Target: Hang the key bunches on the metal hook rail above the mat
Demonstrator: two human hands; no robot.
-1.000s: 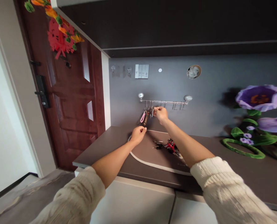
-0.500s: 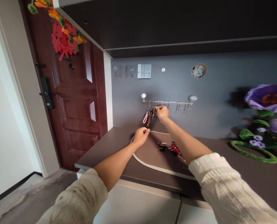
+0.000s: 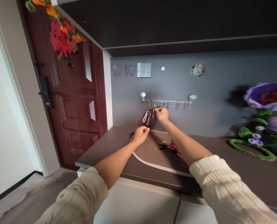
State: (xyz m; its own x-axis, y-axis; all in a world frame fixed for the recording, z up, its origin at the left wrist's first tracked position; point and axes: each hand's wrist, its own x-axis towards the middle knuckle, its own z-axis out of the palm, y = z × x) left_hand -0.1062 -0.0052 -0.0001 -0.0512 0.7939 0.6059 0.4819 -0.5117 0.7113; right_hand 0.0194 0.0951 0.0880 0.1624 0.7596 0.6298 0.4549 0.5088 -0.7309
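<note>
My right hand (image 3: 161,114) is closed in a pinch on a small bunch of keys (image 3: 153,112), right under the hooks of a metal hook rail (image 3: 167,101) on the wall. Whether their ring sits on a hook I cannot tell. Left of them hang a pink loop strap (image 3: 145,117) and a brown keychain (image 3: 148,119). Just below the keychain, my left hand (image 3: 141,135) has its fingers curled together; anything inside them is hidden. More keys (image 3: 161,145) with a red piece (image 3: 173,147) lie on a brown mat (image 3: 150,152), partly behind my right forearm.
A dark cabinet (image 3: 175,25) overhangs the counter (image 3: 101,149). Purple flowers (image 3: 266,96) stand at the right. Two clear hooks (image 3: 131,69) and a switch panel (image 3: 144,70) are on the wall. A red-brown door (image 3: 73,115) is at the left.
Both hands have stayed almost in place. The keys at my right fingertips have shifted slightly, and the whole view has moved a little.
</note>
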